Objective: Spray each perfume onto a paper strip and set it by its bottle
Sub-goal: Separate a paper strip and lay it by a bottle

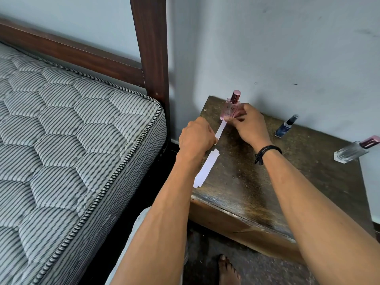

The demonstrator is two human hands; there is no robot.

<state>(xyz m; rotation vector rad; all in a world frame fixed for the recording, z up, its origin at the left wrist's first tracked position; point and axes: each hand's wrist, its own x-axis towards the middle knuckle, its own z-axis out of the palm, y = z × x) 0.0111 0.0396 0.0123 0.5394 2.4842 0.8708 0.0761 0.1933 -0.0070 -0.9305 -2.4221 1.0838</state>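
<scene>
A pink perfume bottle (231,106) with a shiny pink cap stands at the back left of a worn wooden table (253,182). My right hand (247,124) grips its lower body. A white paper strip (220,130) runs from the bottle's base to my left hand (196,138), which pinches its near end. A small stack of spare white strips (206,168) lies along the table's left edge, partly under my left forearm. A small dark blue spray bottle (286,126) and a clear bottle (354,150) with a pink cap stand further right.
A striped mattress (61,140) on a dark wooden bed frame (151,48) fills the left. A pale wall runs right behind the table. My bare foot (227,270) rests on the dark floor below the table's front edge.
</scene>
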